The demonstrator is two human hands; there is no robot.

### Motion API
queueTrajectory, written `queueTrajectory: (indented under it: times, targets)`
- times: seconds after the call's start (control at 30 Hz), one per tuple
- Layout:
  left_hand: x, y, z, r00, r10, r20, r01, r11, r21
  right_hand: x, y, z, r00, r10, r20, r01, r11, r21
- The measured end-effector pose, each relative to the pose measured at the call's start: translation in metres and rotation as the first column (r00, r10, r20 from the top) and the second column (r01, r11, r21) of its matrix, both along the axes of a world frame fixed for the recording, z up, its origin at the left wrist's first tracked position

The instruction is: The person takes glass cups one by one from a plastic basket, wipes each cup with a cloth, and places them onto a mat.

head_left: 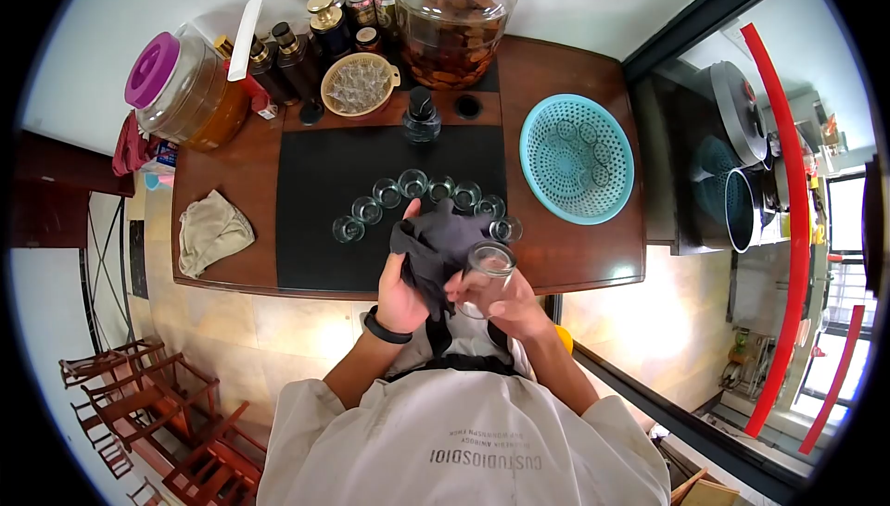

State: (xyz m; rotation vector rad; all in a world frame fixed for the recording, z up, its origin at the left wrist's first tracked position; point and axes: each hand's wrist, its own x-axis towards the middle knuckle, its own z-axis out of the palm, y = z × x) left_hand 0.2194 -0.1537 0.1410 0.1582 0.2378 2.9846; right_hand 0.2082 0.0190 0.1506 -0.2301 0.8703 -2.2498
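Observation:
My left hand (400, 297), a black band on its wrist, grips a dark grey cloth (434, 242) that drapes over its fingers. In my right hand (525, 313) is a clear drinking glass (488, 274), tilted with its rim toward the table and its side close to the cloth. Both hands are in front of the table's near edge. Beyond them, several small clear glasses (413, 183) form an arc on the black table panel (315, 172). The cloth and my hands partly cover the right end of that arc.
A light-blue basket (535, 186) holding several glasses stands at right. Behind are a dark bottle (422, 119), a tan basket (396, 77) of small clear packets, and two purple-lidded jars (454, 19) (204, 103). A beige cloth (215, 231) lies at left.

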Motion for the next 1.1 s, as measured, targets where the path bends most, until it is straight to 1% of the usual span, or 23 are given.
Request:
queueTrajectory:
  times: [0.03, 0.07, 0.1, 0.13, 0.17, 0.2, 0.23, 0.27, 0.3, 0.37, 0.43, 0.5, 0.57, 0.6, 0.63, 0.67, 0.73, 0.8, 0.87, 0.97, 1.03, 1.07, 1.1]
  targets:
    - [-0.002, 0.0, -0.003, 0.998, -0.034, -0.044, 0.038, 0.994, 0.101, -0.001, 0.0, 0.003, 1.0, 0.001, -0.001, -0.001, 1.0, 0.001]
    - [-0.002, 0.001, 0.0, 0.99, 0.032, 0.138, -0.025, 0.998, -0.054, -0.003, 0.001, 0.005, 0.994, -0.065, -0.087, 0.073, 0.993, 0.091]
    - [-0.002, 0.002, 0.002, 0.946, 0.122, 0.301, -0.057, 0.975, -0.217, -0.004, 0.001, 0.009, 0.976, -0.123, -0.179, 0.154, 0.973, 0.172]
    - [-0.003, 0.002, 0.0, 0.946, 0.121, 0.3, -0.056, 0.975, -0.216, -0.006, 0.0, 0.015, 0.931, -0.18, -0.319, 0.259, 0.939, 0.228]
    - [-0.002, 0.002, -0.003, 0.94, 0.109, 0.324, -0.052, 0.982, -0.18, -0.007, 0.001, 0.013, 0.93, -0.182, -0.319, 0.262, 0.937, 0.229]
    - [-0.002, 0.003, -0.005, 0.932, 0.095, 0.348, -0.048, 0.989, -0.144, -0.008, 0.002, 0.009, 0.824, -0.213, -0.524, 0.406, 0.869, 0.285]
    - [-0.003, 0.004, -0.008, 0.933, 0.092, 0.347, -0.044, 0.989, -0.142, -0.01, 0.003, 0.005, 0.677, -0.204, -0.707, 0.548, 0.781, 0.3]
    - [-0.002, 0.005, -0.009, 0.933, 0.042, 0.358, 0.02, 0.986, -0.168, -0.013, 0.002, 0.002, 0.594, -0.199, -0.78, 0.606, 0.748, 0.271]
    - [-0.002, 0.007, -0.011, 0.929, -0.005, 0.371, 0.083, 0.977, -0.194, -0.015, 0.003, 0.003, 0.593, -0.199, -0.78, 0.607, 0.748, 0.271]
    - [0.001, 0.01, -0.016, 0.926, -0.037, 0.376, 0.117, 0.975, -0.191, -0.016, 0.004, 0.006, 0.444, 0.053, -0.894, 0.703, 0.598, 0.385]
    - [0.003, 0.011, -0.018, 0.938, -0.104, 0.331, 0.197, 0.945, -0.263, -0.014, 0.002, -0.002, 0.465, 0.038, -0.884, 0.711, 0.579, 0.399]
    - [0.004, 0.011, -0.017, 0.933, -0.101, 0.346, 0.202, 0.942, -0.269, -0.016, 0.001, -0.002, 0.337, 0.225, -0.914, 0.77, 0.492, 0.405]
    - [0.006, 0.012, -0.013, 0.952, -0.022, 0.306, 0.156, 0.894, -0.42, -0.014, 0.0, -0.001, 0.362, 0.202, -0.91, 0.773, 0.481, 0.414]
    - [0.006, 0.012, -0.009, 0.951, -0.024, 0.307, 0.158, 0.894, -0.42, -0.013, 0.002, -0.003, 0.432, 0.142, -0.891, 0.735, 0.517, 0.439]
    - [0.006, 0.013, -0.004, 0.971, -0.03, 0.238, 0.153, 0.843, -0.516, -0.012, 0.004, -0.004, 0.5, 0.084, -0.862, 0.695, 0.554, 0.458]
    - [0.006, 0.014, -0.001, 0.985, -0.044, 0.167, 0.138, 0.783, -0.607, -0.013, 0.006, -0.003, 0.501, 0.083, -0.862, 0.696, 0.553, 0.458]
    - [0.008, 0.013, 0.0, 0.986, -0.062, 0.156, 0.147, 0.768, -0.623, -0.012, 0.011, 0.001, 0.454, 0.094, -0.886, 0.694, 0.586, 0.418]
    - [0.008, 0.016, -0.003, 0.986, -0.086, 0.14, 0.156, 0.754, -0.638, -0.01, 0.011, 0.007, 0.483, 0.123, -0.867, 0.694, 0.549, 0.465]
    - [0.006, 0.018, -0.009, 0.989, 0.026, 0.148, 0.082, 0.735, -0.673, -0.011, 0.01, 0.014, 0.506, 0.152, -0.849, 0.688, 0.522, 0.504]
    - [0.005, 0.012, -0.005, 0.991, 0.08, 0.106, 0.02, 0.697, -0.717, -0.009, 0.013, 0.017, 0.535, 0.126, -0.835, 0.685, 0.513, 0.517]
    - [0.007, 0.011, 0.001, 0.992, 0.079, 0.096, 0.015, 0.688, -0.725, -0.009, 0.015, 0.015, 0.492, 0.261, -0.831, 0.663, 0.506, 0.551]
    - [0.007, 0.01, 0.002, 0.996, 0.063, 0.059, 0.004, 0.649, -0.761, -0.003, 0.014, 0.008, 0.505, 0.209, -0.838, 0.667, 0.521, 0.532]
    - [0.008, 0.01, 0.004, 0.999, 0.047, 0.023, -0.01, 0.607, -0.794, 0.0, 0.015, 0.004, 0.505, 0.209, -0.838, 0.667, 0.521, 0.532]
